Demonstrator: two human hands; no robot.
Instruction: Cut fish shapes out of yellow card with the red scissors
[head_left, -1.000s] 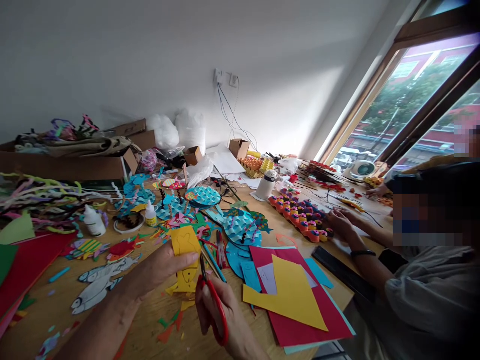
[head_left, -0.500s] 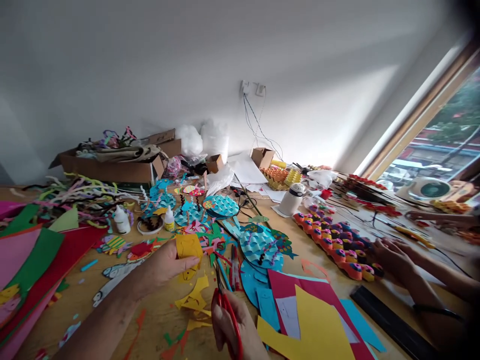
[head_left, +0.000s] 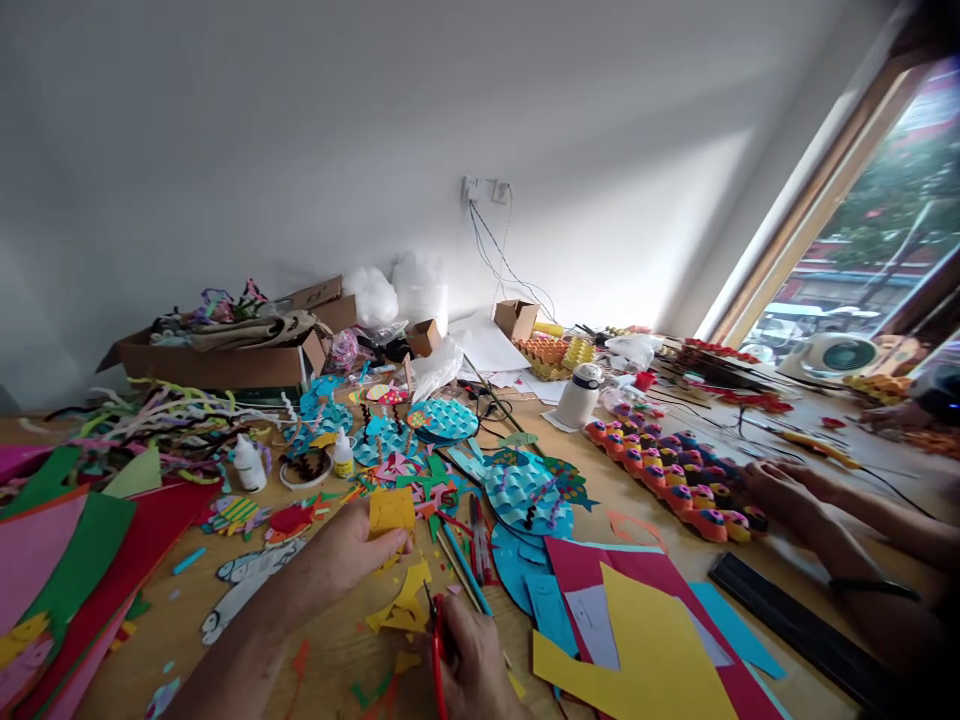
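Table; left hand beyond right hand

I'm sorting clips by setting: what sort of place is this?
Probably a craft room or small workshop. The right hand holds red-handled scissors, cut-out paper fish lie on the table, and overlapping coloured sheets sit at the left.

A small piece of yellow paper, slightly curved, is pinched under the thumb of the left hand. The red-handled scissors sit in the right hand, dark blades pointing forward, apart from the paper.
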